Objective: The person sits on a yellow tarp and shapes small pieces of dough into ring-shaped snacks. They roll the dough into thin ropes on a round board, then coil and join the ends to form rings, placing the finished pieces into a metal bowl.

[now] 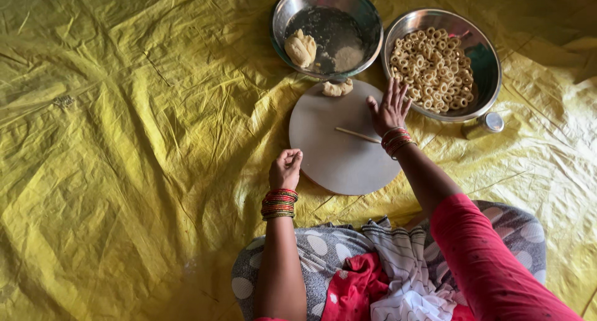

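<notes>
Left hand (285, 167): It is curled in a loose fist at the near left edge of the round board (329, 153). The fingertips are pinched together. I cannot tell if a bit of dough is inside.
Right hand (389, 108): It lies flat with fingers spread apart, on the far right part of the board. It holds nothing. It is just beside the bowl of rings.
Thin stick (357, 134): It lies on the board, near the right hand.
Dough lump on board (337, 88): A small piece sits at the far edge of the board, touching the rim of the dough bowl.
Dough bowl (367, 22): A steel bowl, far side. A little dough (301, 49) is left on its left side. Most of the bowl is bare.
Bowl of rings (488, 66): A steel bowl, far right. Many little dough rings (432, 66) are piled in it.
How far along: Lots of rings look done. Only a little dough looks left.
Small steel cup (484, 125): It lies tipped on the yellow sheet (124, 141), right of the board.
Packages and signs: None can be seen.
</notes>
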